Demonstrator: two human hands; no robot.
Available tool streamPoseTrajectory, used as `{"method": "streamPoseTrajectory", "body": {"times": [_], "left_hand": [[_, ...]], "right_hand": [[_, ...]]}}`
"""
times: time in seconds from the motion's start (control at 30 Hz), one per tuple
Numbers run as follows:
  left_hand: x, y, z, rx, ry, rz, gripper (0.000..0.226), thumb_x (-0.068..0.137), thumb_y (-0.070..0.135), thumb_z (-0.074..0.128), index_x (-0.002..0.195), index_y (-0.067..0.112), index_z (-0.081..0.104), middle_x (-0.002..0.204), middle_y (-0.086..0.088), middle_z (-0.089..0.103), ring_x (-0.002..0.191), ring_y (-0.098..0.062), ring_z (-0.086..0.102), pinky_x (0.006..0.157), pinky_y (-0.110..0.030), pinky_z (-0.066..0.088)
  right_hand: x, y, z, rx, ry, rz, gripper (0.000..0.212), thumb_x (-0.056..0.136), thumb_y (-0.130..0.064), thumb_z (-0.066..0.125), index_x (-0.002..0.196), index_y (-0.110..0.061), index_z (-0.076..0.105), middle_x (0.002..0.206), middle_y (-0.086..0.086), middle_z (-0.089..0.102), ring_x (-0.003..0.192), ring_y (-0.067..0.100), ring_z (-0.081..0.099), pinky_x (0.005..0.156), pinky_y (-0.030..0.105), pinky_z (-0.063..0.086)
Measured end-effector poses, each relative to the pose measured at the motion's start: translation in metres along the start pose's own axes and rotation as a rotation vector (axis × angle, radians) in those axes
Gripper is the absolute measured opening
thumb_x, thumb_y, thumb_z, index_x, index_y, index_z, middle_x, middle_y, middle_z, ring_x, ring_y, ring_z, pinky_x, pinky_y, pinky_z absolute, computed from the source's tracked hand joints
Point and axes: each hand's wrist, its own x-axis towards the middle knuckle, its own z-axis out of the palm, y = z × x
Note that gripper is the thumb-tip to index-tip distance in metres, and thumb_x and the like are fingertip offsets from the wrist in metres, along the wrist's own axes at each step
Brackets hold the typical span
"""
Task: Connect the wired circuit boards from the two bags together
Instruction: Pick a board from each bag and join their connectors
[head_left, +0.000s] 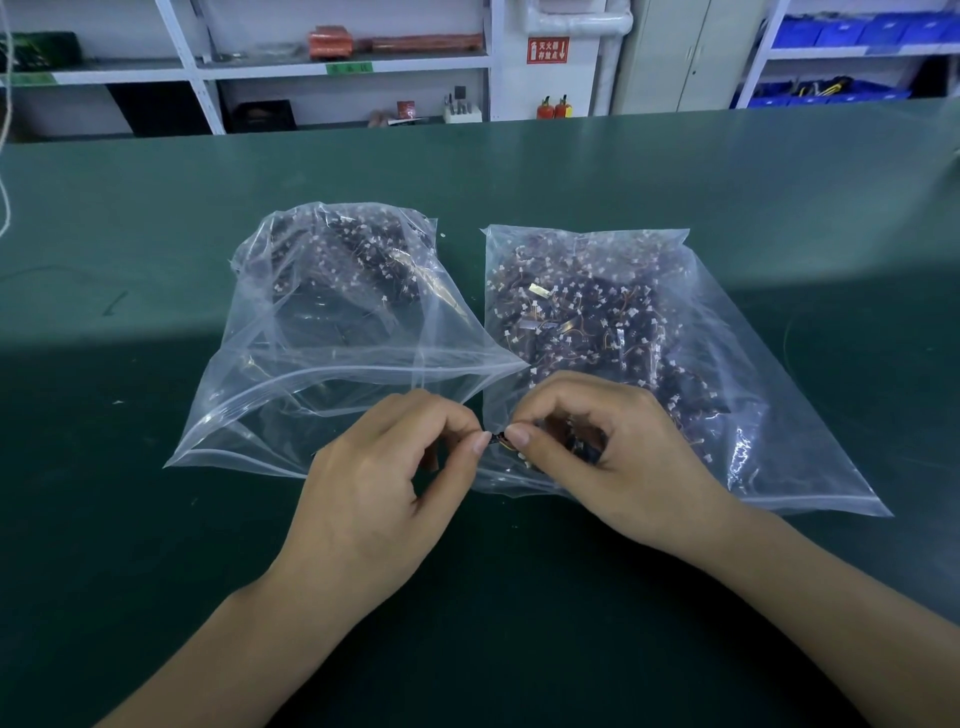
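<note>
Left hand (384, 483) and right hand (597, 457) pinch wired boards (497, 439) together.

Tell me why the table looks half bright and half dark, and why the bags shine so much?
Head view: light falls on the far green table, shadow covers the near part; glare streaks the left bag and right bag; the wide lens bows the edges; the small part pinched between left hand and right hand is too tiny to resolve.
</note>
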Motion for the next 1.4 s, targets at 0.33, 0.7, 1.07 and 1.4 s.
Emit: {"method": "streamPoseTrajectory", "body": {"times": [0.33, 0.7, 1.07, 1.4], "left_hand": [[0.0, 0.002, 0.0, -0.008, 0.001, -0.021, 0.012, 0.103, 0.035, 0.06, 0.094, 0.029, 0.066, 0.084, 0.02, 0.058, 0.078, -0.008, 0.058, 0.065, -0.017, 0.041], [0.002, 0.001, -0.004, -0.118, 0.019, 0.01, 0.01, 0.087, 0.022, 0.064, 0.079, 0.022, 0.061, 0.075, 0.014, 0.056, 0.066, -0.014, 0.057, 0.059, -0.02, 0.042], [0.001, -0.003, 0.001, -0.111, -0.013, 0.079, 0.013, 0.093, 0.018, 0.074, 0.081, 0.02, 0.07, 0.076, 0.014, 0.054, 0.065, -0.012, 0.056, 0.061, -0.018, 0.042], [0.007, 0.002, 0.013, 0.245, 0.022, 0.259, 0.015, 0.093, 0.02, 0.084, 0.081, 0.025, 0.079, 0.075, 0.008, 0.054, 0.067, -0.011, 0.052, 0.044, -0.034, 0.044]], "right_hand": [[0.001, -0.005, -0.004, -0.055, -0.026, -0.009, 0.007, 0.097, -0.021, 0.079, 0.095, -0.017, 0.075, 0.084, -0.016, 0.067, 0.07, 0.015, 0.062, 0.068, 0.016, 0.043], [0.0, -0.002, -0.016, -0.25, -0.233, -0.05, 0.052, 0.075, -0.02, 0.08, 0.121, -0.034, 0.061, 0.095, -0.012, 0.066, 0.08, 0.019, 0.062, 0.072, 0.037, 0.055], [0.004, -0.001, -0.015, -0.191, -0.064, -0.08, 0.038, 0.079, 0.0, 0.079, 0.108, -0.022, 0.069, 0.082, -0.013, 0.066, 0.067, 0.019, 0.06, 0.065, 0.013, 0.043], [0.002, -0.001, -0.012, -0.103, -0.071, -0.038, 0.039, 0.078, -0.001, 0.079, 0.105, -0.026, 0.066, 0.087, -0.01, 0.067, 0.069, 0.021, 0.062, 0.063, 0.018, 0.047]]}}
